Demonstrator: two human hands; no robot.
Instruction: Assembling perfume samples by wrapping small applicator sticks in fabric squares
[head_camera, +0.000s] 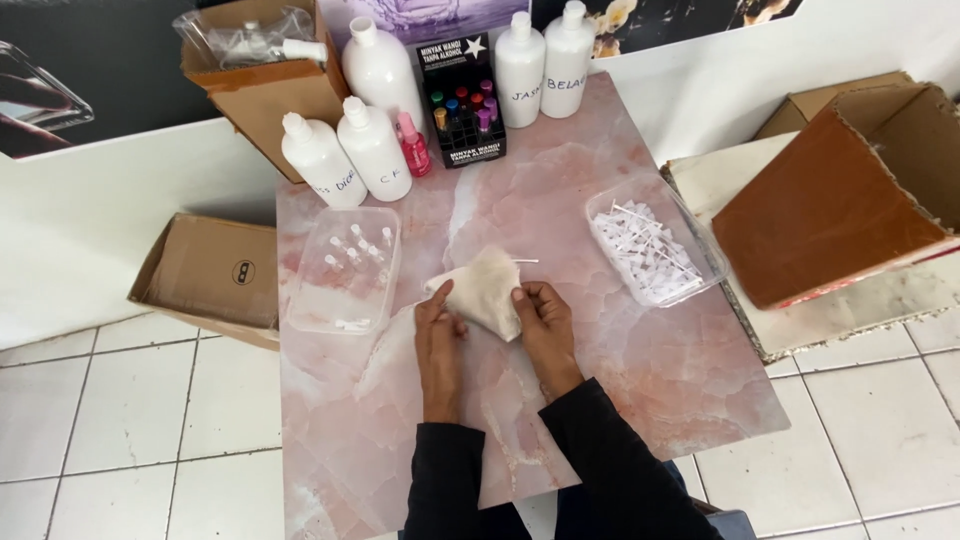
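Left hand (440, 325): I see it pinching the beige cloth (487, 288)
Right hand (540, 318): pinching the cloth's opposite edge
Cloth: between both clear trays

Thin white stick (525, 261) mostly hidden under cloth (485, 290), small vials in clear tray (345, 268) too tiny to tell

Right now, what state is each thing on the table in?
Cloth: crumpled, gripped by both hands.
Left hand: closed on the cloth's left edge.
Right hand: pinching the cloth's right edge.
Left tub: open, small vials upright inside.
Right tub: open, filled with white sticks.
White bottles: upright, capped.
Pink bottle: upright, capped.
Black rack: upright, holding small coloured bottles.
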